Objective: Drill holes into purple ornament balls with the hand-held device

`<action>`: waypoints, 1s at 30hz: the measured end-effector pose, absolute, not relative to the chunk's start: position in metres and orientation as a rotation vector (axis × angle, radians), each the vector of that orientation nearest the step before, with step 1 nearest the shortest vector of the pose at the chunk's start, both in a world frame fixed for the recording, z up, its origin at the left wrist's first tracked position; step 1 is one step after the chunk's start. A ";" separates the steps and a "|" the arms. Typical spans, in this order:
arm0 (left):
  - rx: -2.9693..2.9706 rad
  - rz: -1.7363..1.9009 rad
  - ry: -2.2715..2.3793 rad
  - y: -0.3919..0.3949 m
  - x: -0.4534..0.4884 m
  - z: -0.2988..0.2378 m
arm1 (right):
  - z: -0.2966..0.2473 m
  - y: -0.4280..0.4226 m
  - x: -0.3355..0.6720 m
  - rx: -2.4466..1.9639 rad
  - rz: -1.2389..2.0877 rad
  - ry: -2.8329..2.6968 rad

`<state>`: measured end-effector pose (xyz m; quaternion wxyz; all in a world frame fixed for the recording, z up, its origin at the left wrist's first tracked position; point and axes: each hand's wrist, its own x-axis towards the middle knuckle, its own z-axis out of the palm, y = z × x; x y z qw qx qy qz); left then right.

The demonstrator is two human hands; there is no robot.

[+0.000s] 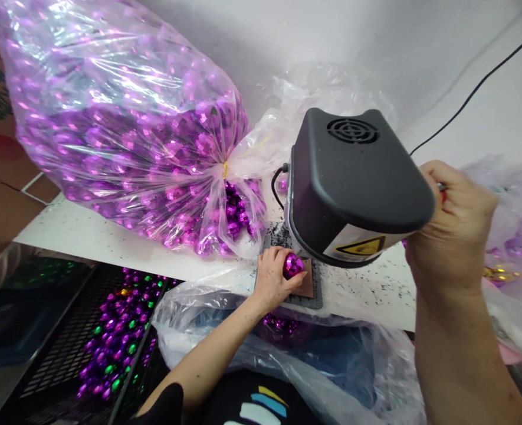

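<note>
We pinch one purple ball (293,265) in our left hand (273,280) on the pad (307,289) under the machine (353,183) at the table's front edge, our right hand (453,230) clenched on its red-tipped handle (441,190), the tied bag (123,124) still full.

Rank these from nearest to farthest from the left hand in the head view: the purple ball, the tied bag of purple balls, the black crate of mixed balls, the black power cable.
1. Purple ball: held in the left hand, under the machine head.
2. Tied bag of purple balls: on the table, up and left.
3. Black crate of mixed balls: below the table edge, lower left.
4. Black power cable: far upper right.
</note>
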<state>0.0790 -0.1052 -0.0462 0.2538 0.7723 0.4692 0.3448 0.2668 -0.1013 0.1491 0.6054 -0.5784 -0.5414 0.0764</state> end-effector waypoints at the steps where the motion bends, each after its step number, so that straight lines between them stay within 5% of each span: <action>1: 2.094 0.954 1.261 -0.105 0.080 -0.049 | 0.149 -0.102 0.268 -1.343 0.185 -1.259; 7: 2.050 0.937 1.176 -0.103 0.079 -0.053 | 0.153 -0.107 0.266 -1.369 0.184 -1.292; 13: 2.002 0.914 1.152 -0.104 0.079 -0.054 | 0.135 -0.138 0.252 -1.460 -0.203 -1.305; 22: 1.940 0.889 1.163 -0.106 0.079 -0.046 | 0.081 -0.160 0.262 -1.051 -0.478 -1.577; 30: 1.931 0.885 1.178 -0.106 0.080 -0.042 | 0.054 -0.178 0.256 -1.243 -0.335 -1.613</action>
